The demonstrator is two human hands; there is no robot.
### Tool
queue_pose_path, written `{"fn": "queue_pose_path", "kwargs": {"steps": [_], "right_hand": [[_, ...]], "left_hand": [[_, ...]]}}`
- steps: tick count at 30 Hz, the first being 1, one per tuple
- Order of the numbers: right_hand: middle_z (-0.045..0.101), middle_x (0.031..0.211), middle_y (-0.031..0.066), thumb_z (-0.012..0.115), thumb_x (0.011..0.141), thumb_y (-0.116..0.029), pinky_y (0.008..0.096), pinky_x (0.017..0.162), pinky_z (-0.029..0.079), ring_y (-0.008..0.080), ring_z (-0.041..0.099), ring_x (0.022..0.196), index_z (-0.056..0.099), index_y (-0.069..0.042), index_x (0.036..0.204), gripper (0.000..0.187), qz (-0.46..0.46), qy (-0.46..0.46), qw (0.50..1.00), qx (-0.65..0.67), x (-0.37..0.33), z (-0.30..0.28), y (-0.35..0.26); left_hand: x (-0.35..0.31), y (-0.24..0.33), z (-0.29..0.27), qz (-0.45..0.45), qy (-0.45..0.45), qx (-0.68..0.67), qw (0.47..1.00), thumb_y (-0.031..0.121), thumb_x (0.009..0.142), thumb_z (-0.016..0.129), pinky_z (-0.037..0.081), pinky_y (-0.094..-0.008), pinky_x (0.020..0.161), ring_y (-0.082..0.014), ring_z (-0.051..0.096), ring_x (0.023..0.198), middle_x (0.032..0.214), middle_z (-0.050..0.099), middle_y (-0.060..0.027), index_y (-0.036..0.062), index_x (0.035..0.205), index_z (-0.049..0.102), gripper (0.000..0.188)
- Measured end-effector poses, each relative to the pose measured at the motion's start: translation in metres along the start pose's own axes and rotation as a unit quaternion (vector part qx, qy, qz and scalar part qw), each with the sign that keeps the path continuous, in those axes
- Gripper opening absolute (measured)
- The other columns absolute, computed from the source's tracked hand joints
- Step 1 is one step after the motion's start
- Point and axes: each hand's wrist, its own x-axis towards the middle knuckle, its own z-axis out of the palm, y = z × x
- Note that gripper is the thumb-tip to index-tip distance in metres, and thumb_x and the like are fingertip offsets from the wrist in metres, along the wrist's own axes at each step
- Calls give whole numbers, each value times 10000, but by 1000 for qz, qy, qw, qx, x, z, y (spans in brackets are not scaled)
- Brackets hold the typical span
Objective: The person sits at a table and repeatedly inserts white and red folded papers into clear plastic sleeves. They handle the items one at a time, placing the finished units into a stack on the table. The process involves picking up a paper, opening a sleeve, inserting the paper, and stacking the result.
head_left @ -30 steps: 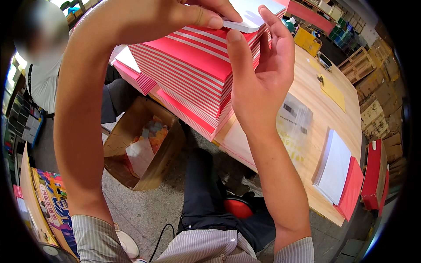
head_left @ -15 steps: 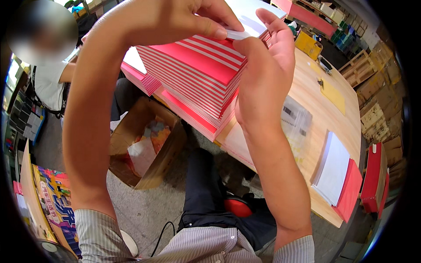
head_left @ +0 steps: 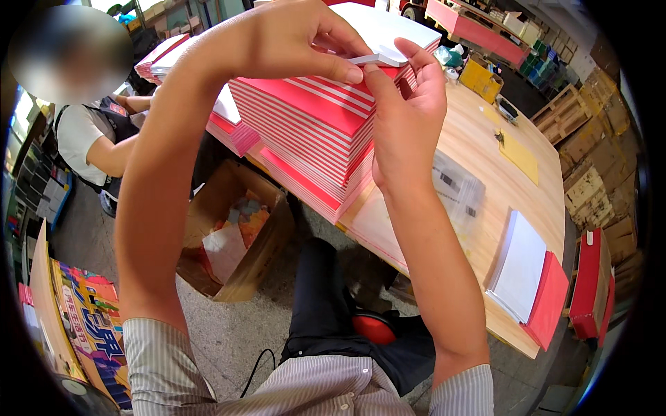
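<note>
A tall stack of red-and-white booklets (head_left: 305, 114) rises on the table in front of me, its layers showing as stripes. Above it, my left hand (head_left: 298, 45) pinches the near edge of a thin white-edged booklet (head_left: 380, 59) between thumb and fingers. My right hand (head_left: 409, 114) is at the stack's right corner, thumb against the lifted edge, fingers apart and slightly curled. White top covers (head_left: 388, 28) lie behind the hands. Below the tall stack, a lower red pile (head_left: 298, 173) sits at the table edge.
A wooden table (head_left: 517, 229) carries a clear plastic bag (head_left: 458, 187), a yellow board (head_left: 518, 156) and white-and-red booklets (head_left: 520, 270). An open cardboard box (head_left: 267, 236) with paper scraps stands on the floor. Another person (head_left: 97, 142) is at the left.
My right hand has moved slightly left and its fingers have curled in toward the corner. My left hand still pinches the edge. The view has shifted a little, showing more of the other person.
</note>
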Motion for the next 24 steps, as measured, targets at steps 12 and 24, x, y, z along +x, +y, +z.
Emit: {"fn": "queue_pose_path", "kwargs": {"steps": [12, 24], "right_hand": [[507, 1247, 170, 652, 791, -11, 374, 1015, 419, 270, 514, 1161, 533, 1, 1230, 455, -20, -17, 1000, -15, 7, -6, 9], [561, 1216, 146, 683, 833, -63, 322, 931, 467, 202, 564, 1075, 512, 1, 1277, 480, -145, 10, 979, -142, 4, -9, 16]], "left_hand": [[-3, -9, 24, 86, 143, 231, 959, 96, 895, 581, 539, -407, 805, -361, 684, 871, 978, 701, -199, 45, 1218, 633, 331], [2, -8, 23, -21, 163, 228, 960, 181, 878, 696, 568, -374, 796, -318, 695, 865, 1028, 722, -171, 18, 1097, 714, 273]]}}
